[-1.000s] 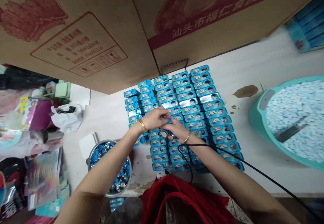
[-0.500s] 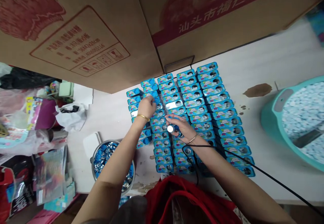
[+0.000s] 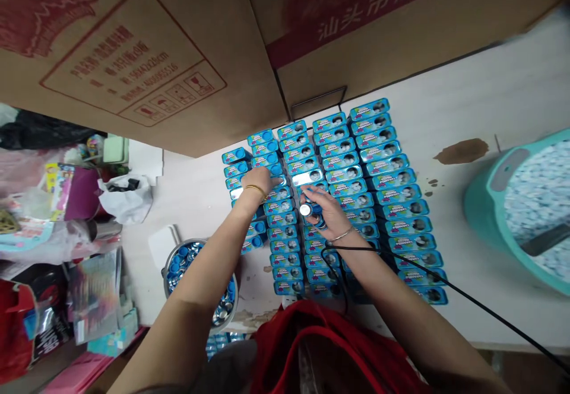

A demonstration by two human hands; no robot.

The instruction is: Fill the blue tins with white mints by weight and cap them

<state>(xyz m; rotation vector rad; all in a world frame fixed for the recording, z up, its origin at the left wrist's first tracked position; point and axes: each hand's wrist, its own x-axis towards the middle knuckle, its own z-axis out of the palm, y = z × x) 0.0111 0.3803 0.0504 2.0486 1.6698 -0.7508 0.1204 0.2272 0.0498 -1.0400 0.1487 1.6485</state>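
Blue printed tins (image 3: 388, 210) stand packed in several columns on the table. Most have a round hole in the top; those at the left end of the block carry blue round caps (image 3: 234, 155). My left hand (image 3: 259, 180) is down on a tin in the second column from the left, fingers curled with one reaching over its top; what lies under them is hidden. Over the middle columns, my right hand (image 3: 328, 211) is closed around several small blue-and-silver caps (image 3: 306, 210), one showing its pale round face.
Beside my left forearm is a metal bowl (image 3: 165, 280) of loose caps. A turquoise tub (image 3: 478, 210) of small pale pieces with a scoop stands right. Large cardboard boxes (image 3: 178, 44) wall off the back. A black cable (image 3: 472, 299) crosses my right forearm. Bags clutter the left.
My left hand has turned slightly and stays over the same tin area, with a finger now stretched to the right. My right hand still holds the caps. The view has shifted slightly.
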